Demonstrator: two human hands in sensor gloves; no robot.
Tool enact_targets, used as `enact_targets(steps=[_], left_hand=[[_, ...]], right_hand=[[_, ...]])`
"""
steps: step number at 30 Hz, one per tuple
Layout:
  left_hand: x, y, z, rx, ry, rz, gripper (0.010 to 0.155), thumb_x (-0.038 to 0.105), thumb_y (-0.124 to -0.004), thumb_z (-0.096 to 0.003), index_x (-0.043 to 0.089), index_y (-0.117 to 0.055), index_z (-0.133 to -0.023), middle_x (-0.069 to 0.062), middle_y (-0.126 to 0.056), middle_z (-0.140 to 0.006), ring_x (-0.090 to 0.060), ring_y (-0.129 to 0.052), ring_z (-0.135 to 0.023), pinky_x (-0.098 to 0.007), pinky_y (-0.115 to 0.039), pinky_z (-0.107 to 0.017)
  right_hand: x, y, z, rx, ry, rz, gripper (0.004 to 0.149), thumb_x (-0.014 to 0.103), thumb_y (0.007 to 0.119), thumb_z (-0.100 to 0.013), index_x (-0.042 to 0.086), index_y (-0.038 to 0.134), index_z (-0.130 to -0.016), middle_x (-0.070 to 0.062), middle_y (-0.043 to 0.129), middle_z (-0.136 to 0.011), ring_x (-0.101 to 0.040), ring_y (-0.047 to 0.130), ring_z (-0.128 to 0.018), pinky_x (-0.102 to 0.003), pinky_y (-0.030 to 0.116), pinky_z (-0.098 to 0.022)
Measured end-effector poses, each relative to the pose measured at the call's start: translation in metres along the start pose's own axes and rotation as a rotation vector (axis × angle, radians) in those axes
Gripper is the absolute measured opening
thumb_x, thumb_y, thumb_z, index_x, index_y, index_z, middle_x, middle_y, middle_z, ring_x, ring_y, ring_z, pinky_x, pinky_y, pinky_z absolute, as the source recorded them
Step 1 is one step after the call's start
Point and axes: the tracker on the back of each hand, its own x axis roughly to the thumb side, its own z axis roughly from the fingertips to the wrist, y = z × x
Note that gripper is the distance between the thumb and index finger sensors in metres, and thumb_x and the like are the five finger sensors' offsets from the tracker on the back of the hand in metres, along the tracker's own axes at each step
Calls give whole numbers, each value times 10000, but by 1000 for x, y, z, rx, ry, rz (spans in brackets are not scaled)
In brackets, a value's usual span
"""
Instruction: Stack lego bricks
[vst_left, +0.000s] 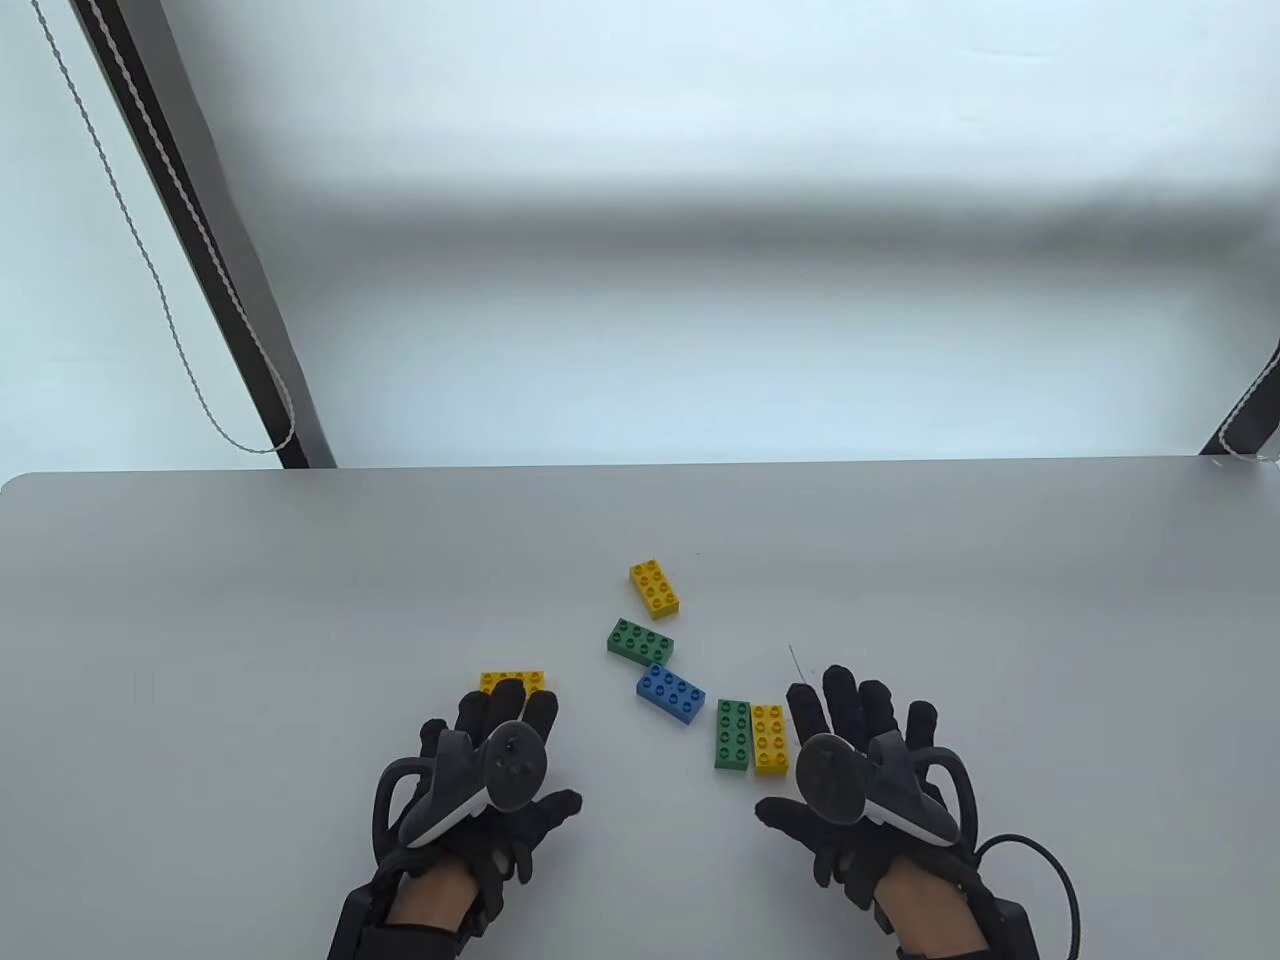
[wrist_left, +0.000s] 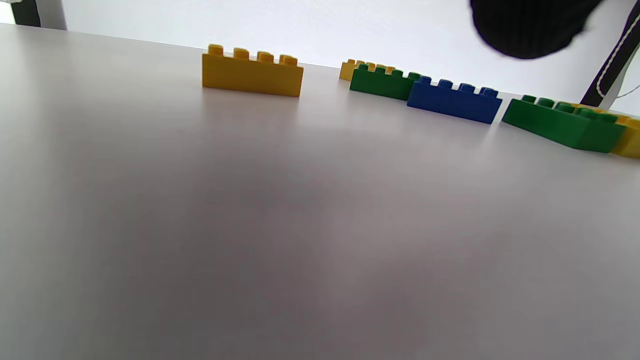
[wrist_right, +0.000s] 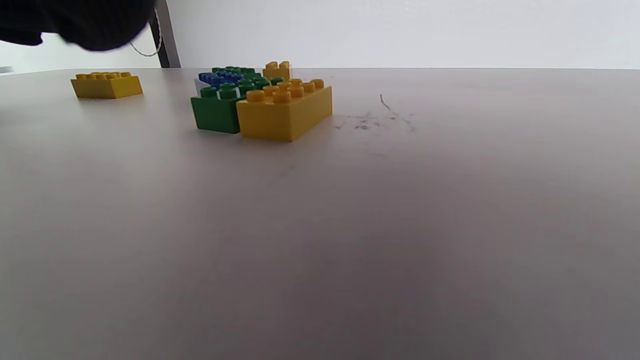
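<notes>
Both hands, the left hand and right hand, lay flat and spread on the grey bench, holding nothing. Beyond the left fingertips sat a yellow plastic brick; a green-and-yellow side-by-side pair lay beside the right. Farther off: a blue brick, green brick, then another yellow brick.

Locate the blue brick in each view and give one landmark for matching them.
Table view: the blue brick lies at centre, between the hands.
Left wrist view: it sits upper right, side-on.
Right wrist view: only its studs show, upper left, behind the green brick.
Shared landmark: the green brick and yellow brick lying side by side, and.
</notes>
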Motion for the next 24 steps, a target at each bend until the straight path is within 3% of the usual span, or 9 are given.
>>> enact_targets(steps=[14, 24], left_hand=[[1, 2, -1, 12, 7, -1, 915, 698, -696, -362, 384, -190, -1057, -1, -141, -1195, -344, -221, -1090, -687, -286, -743], [-1, 18, -17, 57, 17, -10, 956, 641, -807, -354, 357, -229, -1061, -22, -213, -1193, -352, -277, -1086, -680, -347, -739]], right_hand=[[2, 1, -1, 7, -7, -2, 1049, 712, 699, -357, 180, 69, -1007, -250, 76, -1086, -584, 198, -979, -817, 118, -557], [5, 0, -1, 9, -20, -1, 1048, 703, 707, -357, 177, 77, -1009, -252, 92, -1088, -575, 227, -984, -816, 129, -562]])
